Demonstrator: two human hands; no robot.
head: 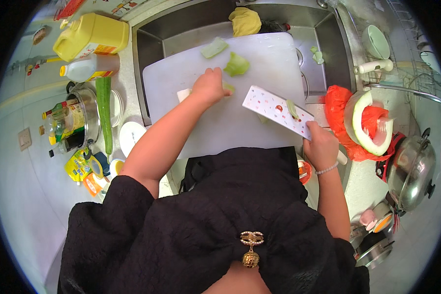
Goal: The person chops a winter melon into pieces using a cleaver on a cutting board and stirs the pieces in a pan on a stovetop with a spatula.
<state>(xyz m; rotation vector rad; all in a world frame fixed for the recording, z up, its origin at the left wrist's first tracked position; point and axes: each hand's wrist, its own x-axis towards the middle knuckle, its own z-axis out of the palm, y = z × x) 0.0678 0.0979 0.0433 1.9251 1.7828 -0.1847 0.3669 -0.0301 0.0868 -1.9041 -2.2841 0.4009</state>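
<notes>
My left hand is over the white cutting board, its fingers by a small green piece; whether it grips that piece is unclear. A white piece lies beside its wrist. My right hand holds a patterned cleaver over the board's right side, with a pale green slice on the blade. Two larger green melon-like pieces, one pale and one brighter, lie near the board's far edge. Another pale piece is partly hidden beneath the blade.
The board lies across the metal sink. A yellow cloth is behind it. Left are a long green gourd, a yellow jug and bottles. Right are a cut melon rind on a red plastic bag and a lidded pan.
</notes>
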